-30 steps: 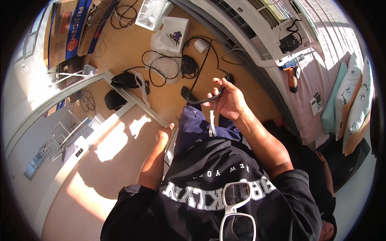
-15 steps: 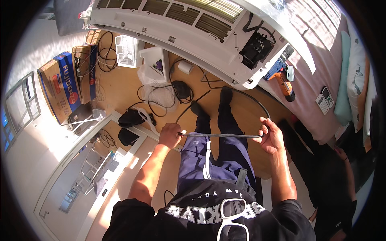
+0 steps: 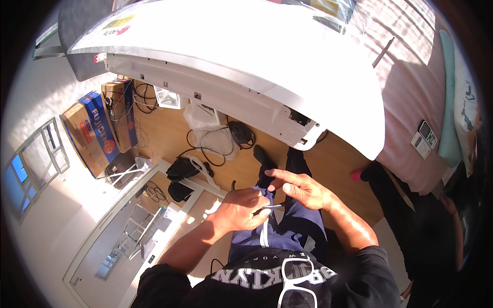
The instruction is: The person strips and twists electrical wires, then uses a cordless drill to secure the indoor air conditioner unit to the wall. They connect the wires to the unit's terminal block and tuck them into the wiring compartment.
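Observation:
My left hand (image 3: 239,209) is closed around a black cable (image 3: 274,207), held above my thighs. One stretch of the cable sticks out toward my right side, and a short dark bit shows beyond my knuckles. Close by, my right hand (image 3: 307,191) has its index finger stretched across toward the left hand. Its fingers are apart, and I see nothing in its grip. Ahead of both hands is the white air conditioner indoor unit (image 3: 231,112), its broad front panel (image 3: 226,56) covering most of the inside.
Cardboard boxes (image 3: 92,131), a black bag (image 3: 181,168) and loose black cables lie at the left. A bed with pink bedding (image 3: 411,102) and two remote controls (image 3: 421,146) stands at the right. A person in black (image 3: 429,226) is beside me there.
Both hands have come together; the cable was stretched between them, and my right hand has let go. The front panel has swung down over the unit's inside, and the cordless drill is out of sight.

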The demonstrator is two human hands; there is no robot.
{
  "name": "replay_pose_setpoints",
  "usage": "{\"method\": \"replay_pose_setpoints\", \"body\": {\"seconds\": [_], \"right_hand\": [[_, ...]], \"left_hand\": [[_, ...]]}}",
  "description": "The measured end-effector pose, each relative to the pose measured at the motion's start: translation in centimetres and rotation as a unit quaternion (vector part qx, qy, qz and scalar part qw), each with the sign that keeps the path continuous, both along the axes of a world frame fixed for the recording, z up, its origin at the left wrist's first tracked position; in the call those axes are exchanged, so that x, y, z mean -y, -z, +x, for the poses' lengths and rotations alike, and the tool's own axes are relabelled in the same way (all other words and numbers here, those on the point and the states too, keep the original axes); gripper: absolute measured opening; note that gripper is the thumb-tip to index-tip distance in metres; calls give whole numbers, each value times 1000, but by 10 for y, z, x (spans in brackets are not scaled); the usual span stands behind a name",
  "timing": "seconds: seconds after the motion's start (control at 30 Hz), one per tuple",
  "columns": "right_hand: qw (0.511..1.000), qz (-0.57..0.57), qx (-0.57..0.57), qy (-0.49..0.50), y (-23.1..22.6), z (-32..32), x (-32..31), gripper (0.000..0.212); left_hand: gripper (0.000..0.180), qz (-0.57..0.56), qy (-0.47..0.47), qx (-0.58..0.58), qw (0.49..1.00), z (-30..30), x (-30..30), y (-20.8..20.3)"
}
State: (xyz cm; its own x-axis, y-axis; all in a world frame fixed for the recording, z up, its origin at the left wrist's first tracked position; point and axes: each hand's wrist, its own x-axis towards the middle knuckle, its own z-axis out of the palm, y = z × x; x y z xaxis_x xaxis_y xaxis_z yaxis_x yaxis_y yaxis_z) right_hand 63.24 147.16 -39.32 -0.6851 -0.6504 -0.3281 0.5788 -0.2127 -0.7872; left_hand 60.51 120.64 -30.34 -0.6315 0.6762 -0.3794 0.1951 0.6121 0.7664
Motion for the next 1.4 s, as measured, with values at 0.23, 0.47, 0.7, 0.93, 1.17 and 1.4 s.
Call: {"method": "replay_pose_setpoints", "body": {"seconds": [0.23,0.47,0.7,0.93,1.17,1.4], "right_hand": [[964,211,-124,107,-81,-69,-72,35],[862,352,-243,272,-109,-77,-142,30],[859,365,-219,284,-77,-53,-161,31],[856,472,-148,151,-64,-68,-117,25],[777,555,-296,0,-90,-139,-17,47],[848,512,-137,19,-74,-161,-11,20]], "left_hand": [[20,80,-166,110,977,-87,-13,-17],[26,37,-231,137,962,-70,-38,25],[26,-60,-280,214,934,-39,-14,47],[34,-76,-254,265,927,-24,-19,52],[96,151,-206,346,903,-2,-129,77],[66,255,-221,315,887,4,-189,95]]}}
